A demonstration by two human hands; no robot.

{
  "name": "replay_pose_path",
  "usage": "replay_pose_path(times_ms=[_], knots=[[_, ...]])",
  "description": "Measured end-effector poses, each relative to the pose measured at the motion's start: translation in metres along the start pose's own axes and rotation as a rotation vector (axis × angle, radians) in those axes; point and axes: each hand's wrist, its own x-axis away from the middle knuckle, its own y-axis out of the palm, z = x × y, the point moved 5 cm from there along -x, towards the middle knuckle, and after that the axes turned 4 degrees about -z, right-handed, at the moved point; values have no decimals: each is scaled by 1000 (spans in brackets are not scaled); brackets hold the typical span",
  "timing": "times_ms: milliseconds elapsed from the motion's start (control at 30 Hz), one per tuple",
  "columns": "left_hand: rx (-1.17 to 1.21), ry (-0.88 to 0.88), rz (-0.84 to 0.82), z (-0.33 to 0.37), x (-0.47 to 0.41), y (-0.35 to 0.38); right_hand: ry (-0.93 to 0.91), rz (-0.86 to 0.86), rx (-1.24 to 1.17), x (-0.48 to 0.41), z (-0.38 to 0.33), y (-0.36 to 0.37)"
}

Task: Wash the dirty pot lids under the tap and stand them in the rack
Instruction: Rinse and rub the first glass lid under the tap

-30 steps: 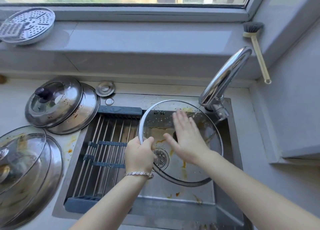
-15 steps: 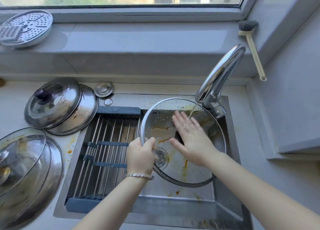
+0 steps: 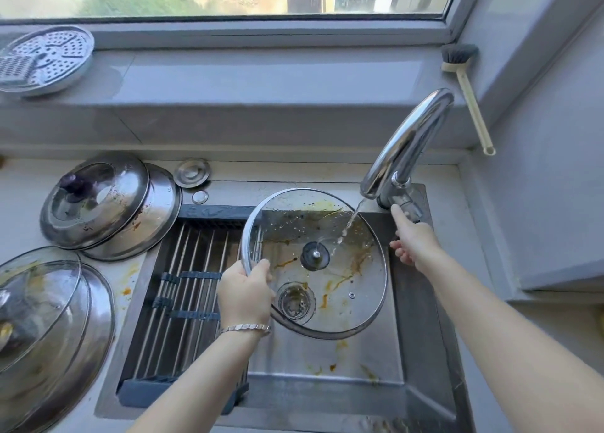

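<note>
My left hand [image 3: 245, 293] grips the left rim of a glass pot lid [image 3: 353, 289] smeared with orange sauce, held tilted over the sink [image 3: 327, 377]. A thin stream of water from the chrome tap [image 3: 405, 145] lands on the lid near its knob. My right hand [image 3: 411, 236] is at the tap's lever, index finger stretched onto it and the other fingers curled. The roll-up rack [image 3: 186, 289] with steel bars spans the sink's left half. Two dirty steel lids [image 3: 108, 204] lie stacked on the counter at the left. Several dirty glass lids [image 3: 42, 328] lie in front of them.
A perforated steamer plate [image 3: 42, 60] rests on the window sill at the far left. A dish brush [image 3: 467, 92] leans in the sill's right corner. A small round sink plug [image 3: 192, 172] lies behind the rack. The wall stands close on the right.
My right hand has left the lid's surface and moved right to the tap lever. Water now runs onto the lid. My left hand keeps its hold on the rim.
</note>
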Motion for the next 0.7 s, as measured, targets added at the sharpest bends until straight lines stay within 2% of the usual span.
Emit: replay_pose_path(times_ms=[100,200,600,633,700], knots=[[0,-2,-18,4,0,2,49,30,-74,-15,-2,5],[9,5,-39,6,1,4,86,57,-41,-21,-1,4],[-21,15,-59,5,2,8,54,3,32,-17,0,-1],[-23,15,-60,4,1,8,42,5,67,-12,-4,-1],[-24,13,-61,3,1,8,-83,134,376,4,-13,-2]])
